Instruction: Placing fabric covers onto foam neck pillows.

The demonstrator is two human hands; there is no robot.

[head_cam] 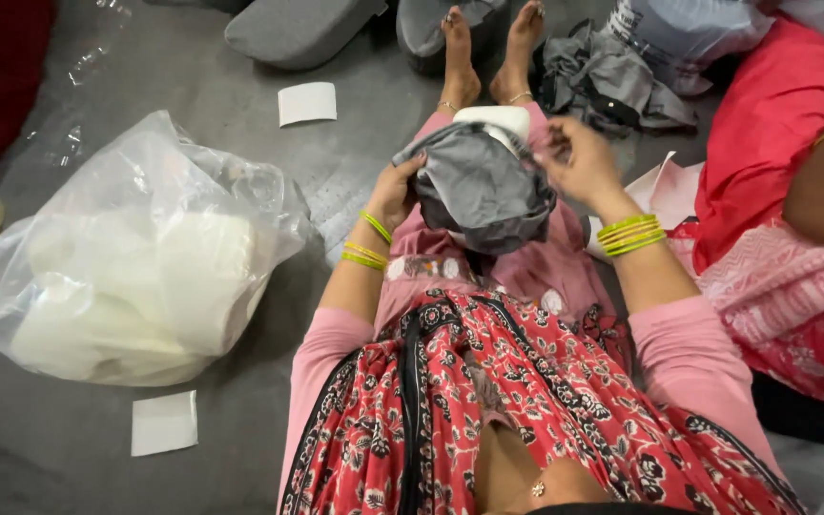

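While the person sits on the grey floor (240, 124) with legs stretched out, both hands are up over the lap, working a grey fabric cover (477, 186) around a white foam piece (498, 119). From the head view, that grey cover is the landmark: the left hand (395, 189) grips its left edge, fingers curled shut on the cloth, while the right hand (579, 157) pinches its upper right edge, thumb and fingertips closed on the fabric. Both hands touch it, one each side, so neither is nearer. The cover's long axis runs away from the body towards the feet (488, 57), with the white piece poking out at the far end. Left of the cover, well apart, sits a clear plastic bag (135, 257) of white pieces. Beyond it lie grey cushioned shapes (302, 29) and a heap of grey cloth (603, 76). Right of the cover, another person in red (774, 172) sits close.
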